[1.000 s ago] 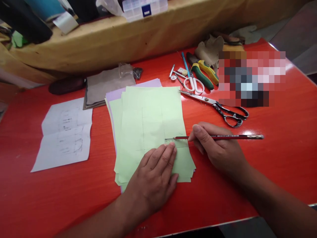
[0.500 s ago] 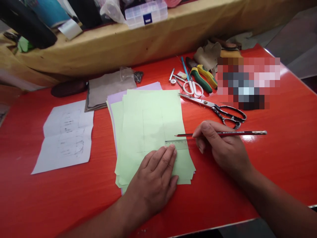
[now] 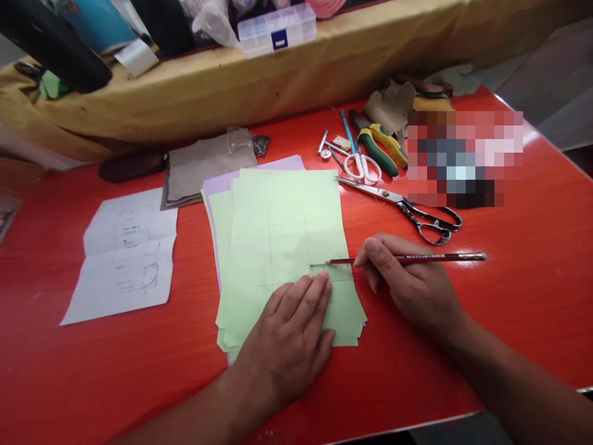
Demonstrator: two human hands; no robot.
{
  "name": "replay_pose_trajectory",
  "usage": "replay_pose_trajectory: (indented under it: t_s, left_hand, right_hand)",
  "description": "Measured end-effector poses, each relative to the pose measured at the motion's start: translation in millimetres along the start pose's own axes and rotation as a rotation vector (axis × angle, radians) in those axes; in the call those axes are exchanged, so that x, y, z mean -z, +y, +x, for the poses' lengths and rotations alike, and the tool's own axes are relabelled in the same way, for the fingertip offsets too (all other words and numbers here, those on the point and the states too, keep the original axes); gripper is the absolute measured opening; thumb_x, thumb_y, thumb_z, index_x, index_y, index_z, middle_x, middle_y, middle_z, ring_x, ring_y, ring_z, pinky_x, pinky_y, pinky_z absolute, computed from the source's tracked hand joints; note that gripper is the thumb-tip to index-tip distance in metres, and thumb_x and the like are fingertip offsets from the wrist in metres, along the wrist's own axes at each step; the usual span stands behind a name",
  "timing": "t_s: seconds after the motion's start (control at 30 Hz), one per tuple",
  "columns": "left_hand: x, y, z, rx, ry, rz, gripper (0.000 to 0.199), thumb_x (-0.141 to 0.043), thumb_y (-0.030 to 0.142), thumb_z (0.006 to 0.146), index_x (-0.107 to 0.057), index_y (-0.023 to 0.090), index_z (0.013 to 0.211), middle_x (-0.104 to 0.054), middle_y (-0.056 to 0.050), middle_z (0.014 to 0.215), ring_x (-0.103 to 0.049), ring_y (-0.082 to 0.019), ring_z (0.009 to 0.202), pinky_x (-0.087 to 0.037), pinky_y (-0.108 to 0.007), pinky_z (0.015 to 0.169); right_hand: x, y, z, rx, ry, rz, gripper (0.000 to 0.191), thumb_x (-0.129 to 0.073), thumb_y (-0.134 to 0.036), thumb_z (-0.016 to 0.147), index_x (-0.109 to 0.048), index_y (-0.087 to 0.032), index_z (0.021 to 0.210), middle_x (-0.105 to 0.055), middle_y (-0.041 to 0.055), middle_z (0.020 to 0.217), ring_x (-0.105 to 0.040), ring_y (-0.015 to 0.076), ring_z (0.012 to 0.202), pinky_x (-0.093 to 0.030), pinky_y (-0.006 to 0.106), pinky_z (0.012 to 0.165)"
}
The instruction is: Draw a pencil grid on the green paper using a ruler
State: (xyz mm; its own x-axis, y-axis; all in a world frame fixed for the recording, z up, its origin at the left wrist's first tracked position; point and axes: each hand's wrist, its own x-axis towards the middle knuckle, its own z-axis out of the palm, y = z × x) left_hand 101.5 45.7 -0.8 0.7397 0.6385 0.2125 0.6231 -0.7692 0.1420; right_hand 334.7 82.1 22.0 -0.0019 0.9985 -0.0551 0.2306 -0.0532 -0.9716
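Sheets of light green paper (image 3: 287,191) lie stacked on the red table, with faint pencil lines on the top one. Flat on that sheet, my left hand (image 3: 294,334) presses the clear ruler (image 3: 340,272) with its fingertips, the fingers stretched out. My right hand (image 3: 412,281) is closed around a dark red pencil (image 3: 430,256). The pencil's tip is at the upper edge of the ruler, just right of my left fingertips. A purple sheet (image 3: 282,163) peeks out behind the green ones.
Black-handled scissors (image 3: 389,196), white-handled scissors (image 3: 364,168) and green-yellow pliers (image 3: 377,145) lie beyond the paper. To the left are a creased white sheet with sketches (image 3: 125,253), grey fabric pieces (image 3: 206,164) and a dark case (image 3: 132,167). A pixelated patch covers the right.
My right hand has moved slightly left and down, bringing the pencil tip to the ruler's upper edge. My left hand keeps its place on the ruler. The view has shifted slightly.
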Motion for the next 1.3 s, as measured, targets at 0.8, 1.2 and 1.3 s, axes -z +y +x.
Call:
replay_pose_trajectory:
  t_s: [0.8, 1.2, 1.3]
  left_hand:
    - [-0.1, 0.1, 0.0, 0.004, -0.005, -0.013, 0.052, -0.045, 0.027, 0.11, -0.052, 0.0, 0.155, -0.053, -0.017, 0.163, -0.051, -0.032, 0.144, -0.042, -0.047, 0.118]
    - [1.1, 0.5, 0.8, 0.007, -0.002, -0.018, 0.051, -0.044, 0.026, 0.111, -0.051, 0.0, 0.154, -0.054, -0.017, 0.162, -0.051, -0.032, 0.144, -0.041, -0.047, 0.118]
    - [1.6, 0.0, 0.7, 0.004, -0.009, -0.014, 0.051, -0.044, 0.027, 0.111, -0.051, 0.0, 0.155, -0.054, -0.016, 0.163, -0.051, -0.032, 0.144, -0.041, -0.047, 0.118]
  right_hand:
    - [-0.9, -1.7, -1.5, 0.02, -0.014, -0.055, 0.047, -0.054, -0.055, 0.11, -0.068, -0.024, 0.078, -0.053, -0.0031, 0.054, -0.049, 0.0147, 0.051, -0.038, 0.032, 0.051]
    - [-0.2, -0.7, -1.1, 0.019, -0.033, -0.041, 0.042, -0.053, -0.046, 0.112, -0.067, -0.023, 0.078, -0.052, -0.0041, 0.055, -0.047, 0.0137, 0.051, -0.037, 0.031, 0.052]
    - [-0.4, 0.2, -0.9, 0.013, -0.03, -0.037, 0.042, -0.054, -0.045, 0.112, -0.067, -0.023, 0.079, -0.051, -0.0043, 0.054, -0.047, 0.0135, 0.051, -0.037, 0.031, 0.052]
